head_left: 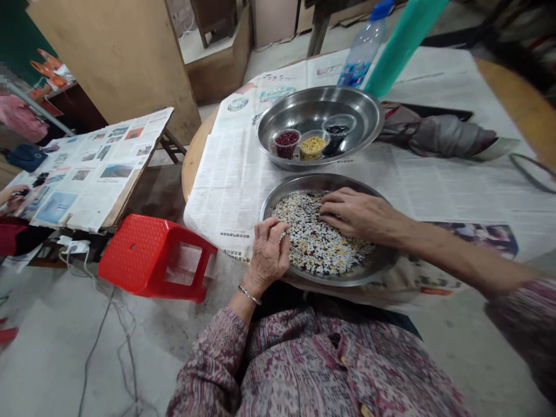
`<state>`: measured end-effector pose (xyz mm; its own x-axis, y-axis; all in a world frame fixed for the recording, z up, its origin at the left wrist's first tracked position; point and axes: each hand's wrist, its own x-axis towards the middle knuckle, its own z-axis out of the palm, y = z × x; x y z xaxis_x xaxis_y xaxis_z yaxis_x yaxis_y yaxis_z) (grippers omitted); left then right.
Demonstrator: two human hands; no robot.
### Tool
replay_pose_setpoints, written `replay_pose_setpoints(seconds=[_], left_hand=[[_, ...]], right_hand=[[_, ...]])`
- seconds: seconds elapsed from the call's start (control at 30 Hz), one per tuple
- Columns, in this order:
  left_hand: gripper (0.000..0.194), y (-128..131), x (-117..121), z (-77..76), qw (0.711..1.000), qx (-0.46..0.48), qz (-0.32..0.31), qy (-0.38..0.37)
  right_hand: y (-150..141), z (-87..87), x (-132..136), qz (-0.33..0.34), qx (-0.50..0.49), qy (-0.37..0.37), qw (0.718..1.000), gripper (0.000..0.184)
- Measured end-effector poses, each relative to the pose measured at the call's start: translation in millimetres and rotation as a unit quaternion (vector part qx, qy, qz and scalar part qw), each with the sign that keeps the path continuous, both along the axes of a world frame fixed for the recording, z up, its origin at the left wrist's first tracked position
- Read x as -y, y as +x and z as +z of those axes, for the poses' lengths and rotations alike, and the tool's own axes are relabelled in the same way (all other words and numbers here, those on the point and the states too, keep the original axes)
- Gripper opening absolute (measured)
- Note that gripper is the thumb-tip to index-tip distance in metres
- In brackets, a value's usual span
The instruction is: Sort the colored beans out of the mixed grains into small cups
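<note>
A steel basin [386,267] of mixed beans [313,243], mostly white with black, yellow and dark red ones, sits at the near edge of the round table. At its left rim is my left hand [270,250], fingers bent and drawn together; what lies between them is hidden. Stretched fingers of my right hand [351,213] rest among the beans on the right side. Behind stands a second steel basin [299,110] holding three clear cups: red beans [286,142], yellow beans [313,146] and black beans [339,128].
Newspaper [226,185] covers the table. A water bottle [362,49], a green cylinder [403,46] and a grey cloth bundle [434,130] are behind and right. A red stool [139,255] stands left, near cables. Another person's hand [15,197] is at a side table [91,174].
</note>
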<state>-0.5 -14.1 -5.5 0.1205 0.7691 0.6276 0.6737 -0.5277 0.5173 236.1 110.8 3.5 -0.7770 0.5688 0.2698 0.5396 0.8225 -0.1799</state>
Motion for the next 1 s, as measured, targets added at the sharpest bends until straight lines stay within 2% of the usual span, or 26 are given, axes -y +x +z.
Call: replay_pose_setpoints(seconds=[0.1,0.17,0.23,0.33,0.5,0.63,0.73,0.8,0.9,1.0], left_hand=[[0.019,0,0,0.4,1.000,0.001,0.001,0.000],[0.019,0,0,0.8,1.000,-0.001,0.001,-0.001],[0.020,1,0,1.0,1.000,-0.003,0.001,-0.001],[0.020,1,0,0.6,1.000,-0.008,0.005,-0.006],[0.021,1,-1,-1.0,1.000,-0.007,0.010,0.006],[0.021,0,-2,-2.3,1.000,0.000,0.009,0.010],[0.020,0,-2,-3.3,1.000,0.000,0.010,-0.001],[0.021,0,-1,-3.7,1.000,0.000,0.010,-0.005],[0.021,0,-1,-3.5,1.000,-0.002,0.009,-0.007],[0.020,0,-1,-2.7,1.000,-0.001,0.006,-0.001]], right_hand=[[24,2.7,19,-0.019,-0.008,-0.052,0.998,0.035],[27,2.0,37,-0.018,-0.031,-0.105,0.994,0.035],[19,-0.3,53,-0.011,-0.054,-0.153,0.987,0.038],[-10,-3.7,64,0.006,-0.081,-0.193,0.978,0.035],[-64,-3.3,44,0.027,-0.121,-0.179,0.976,0.028],[-82,0.3,19,0.073,-0.114,-0.106,0.985,0.023],[-84,2.8,5,0.112,-0.082,-0.052,0.989,0.029],[-83,4.5,-1,0.108,-0.057,-0.040,0.992,0.029],[-75,7.1,-6,0.070,-0.005,-0.049,0.996,0.025],[-57,10.3,-2,0.001,0.026,-0.061,0.998,0.027]])
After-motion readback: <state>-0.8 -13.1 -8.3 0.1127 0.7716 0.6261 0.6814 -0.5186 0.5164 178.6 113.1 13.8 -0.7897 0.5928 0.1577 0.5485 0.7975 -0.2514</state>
